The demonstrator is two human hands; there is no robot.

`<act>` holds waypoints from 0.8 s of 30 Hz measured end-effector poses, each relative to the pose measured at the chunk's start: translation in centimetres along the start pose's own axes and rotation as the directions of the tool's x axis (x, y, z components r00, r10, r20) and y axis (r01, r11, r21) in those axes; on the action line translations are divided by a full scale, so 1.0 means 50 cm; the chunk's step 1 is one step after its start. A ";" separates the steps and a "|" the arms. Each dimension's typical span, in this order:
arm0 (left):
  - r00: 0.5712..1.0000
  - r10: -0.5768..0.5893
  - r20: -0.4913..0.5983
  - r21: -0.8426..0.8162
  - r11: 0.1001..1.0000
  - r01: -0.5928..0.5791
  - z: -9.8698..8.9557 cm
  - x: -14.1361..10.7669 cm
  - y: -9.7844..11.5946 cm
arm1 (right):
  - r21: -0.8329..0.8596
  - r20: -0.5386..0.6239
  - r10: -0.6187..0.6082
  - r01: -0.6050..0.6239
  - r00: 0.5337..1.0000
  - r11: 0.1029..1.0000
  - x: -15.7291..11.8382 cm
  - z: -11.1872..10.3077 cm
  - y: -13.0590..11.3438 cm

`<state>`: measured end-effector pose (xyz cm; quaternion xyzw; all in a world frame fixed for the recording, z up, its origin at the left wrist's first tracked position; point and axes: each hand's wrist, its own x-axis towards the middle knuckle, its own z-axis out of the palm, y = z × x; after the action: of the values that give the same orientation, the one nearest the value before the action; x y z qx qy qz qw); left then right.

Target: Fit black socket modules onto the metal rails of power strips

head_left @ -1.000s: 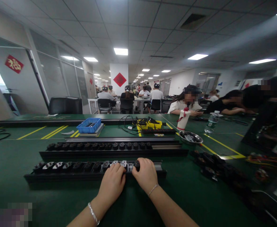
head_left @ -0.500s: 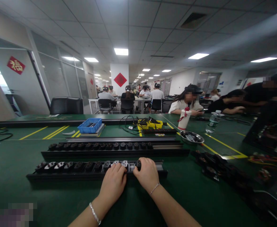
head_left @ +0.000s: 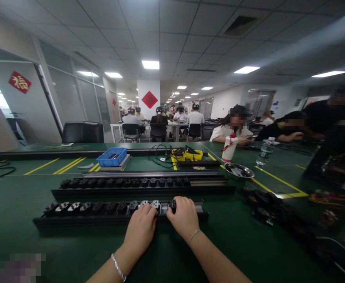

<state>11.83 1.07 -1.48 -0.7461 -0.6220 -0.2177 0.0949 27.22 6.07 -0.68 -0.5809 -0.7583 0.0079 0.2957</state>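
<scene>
Directly before me lies a long black metal rail with a row of black and light-coloured socket modules in its channel. My left hand is closed over the rail's near wall, its fingertips by the light modules. To the right of a bare silvery stretch, a black socket module is pinched between the thumb and fingers of my right hand, in or just above the channel. Part of that module is hidden by my fingers. Behind lies a second rail, also filled with modules over most of its length.
Farther back are a blue bin, a yellow tray with cables, a metal bowl of small parts, a white cup and a water bottle. Black parts lie at right. People sit beyond the table.
Almost nothing differs. Both hands keep their places at the front rail, with only a very slight shift of the right hand and its socket module.
</scene>
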 end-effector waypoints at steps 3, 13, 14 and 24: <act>1.000 -0.009 0.017 0.004 1.000 0.009 0.001 0.000 -0.001 | 0.005 0.000 0.006 -0.006 1.000 1.000 0.003 0.002 0.002; 1.000 0.002 0.012 0.015 1.000 -0.002 0.001 0.000 -0.002 | 0.026 0.018 0.029 -0.029 0.999 0.999 -0.001 -0.005 0.011; 1.000 0.000 0.011 0.014 1.000 -0.001 0.001 0.000 -0.002 | 0.026 0.010 0.033 -0.033 0.999 0.999 -0.003 -0.006 0.012; 1.000 -0.026 0.014 0.011 1.000 0.025 0.000 0.000 -0.003 | 0.041 -0.015 0.053 -0.052 0.998 0.998 -0.010 -0.007 0.018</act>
<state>11.69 1.11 -1.47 -0.7392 -0.6333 -0.2102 0.0914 28.24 5.79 -0.91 -0.5946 -0.7401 0.0262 0.3132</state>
